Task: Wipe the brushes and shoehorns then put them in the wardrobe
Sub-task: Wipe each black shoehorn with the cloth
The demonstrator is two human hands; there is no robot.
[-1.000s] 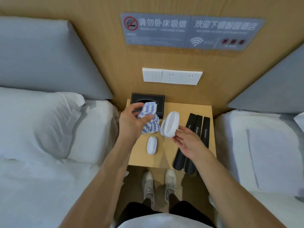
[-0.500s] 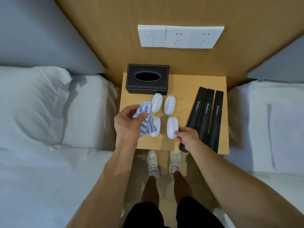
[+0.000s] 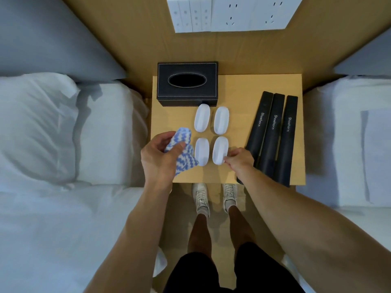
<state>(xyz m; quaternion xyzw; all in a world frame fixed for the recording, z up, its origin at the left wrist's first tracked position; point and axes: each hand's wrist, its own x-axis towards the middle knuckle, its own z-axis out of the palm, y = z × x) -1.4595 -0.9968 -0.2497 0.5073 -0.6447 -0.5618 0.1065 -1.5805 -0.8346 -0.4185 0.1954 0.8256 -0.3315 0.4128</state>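
Seen from above, a wooden bedside table (image 3: pixel 243 92) between two beds holds four white oval brushes (image 3: pixel 202 120) in a two-by-two block, with three black shoehorns (image 3: pixel 273 132) side by side to their right and a black tissue box (image 3: pixel 187 83) behind. The left hand (image 3: pixel 157 157) grips a bunched blue-and-white cloth (image 3: pixel 184 155) just left of the brushes. The right hand (image 3: pixel 240 160) pinches the near end of the front right brush (image 3: pixel 220 150), which lies on the table.

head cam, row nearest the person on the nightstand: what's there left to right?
Left hand holding the blue-white cloth → near-left white brush → near-right white brush → right hand touching that brush → three black shoehorns.
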